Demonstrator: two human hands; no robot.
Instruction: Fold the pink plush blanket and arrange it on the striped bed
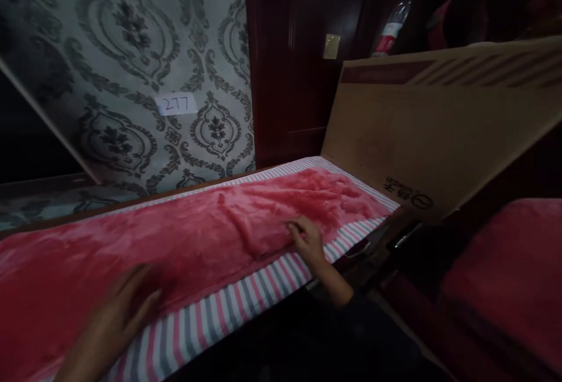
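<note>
A long red plush cloth (175,233) lies over a striped pink, grey and white sheet (228,310). Creases run through its middle, and its far right end is bunched up. My left hand (116,315), smeared by motion, is over the near left edge of the cloth with its thumb apart from its fingers. Farther right, my right hand (309,243) has its thumb and fingers pinched together at the near edge of the cloth, seemingly on the fabric.
A big cardboard sheet (417,119) stands upright at the right end, with a red-capped bottle (394,24) behind it. Patterned wallpaper (127,37) with a paper label (177,103) reading 277 is behind. Another red plush-covered piece (513,271) is at right.
</note>
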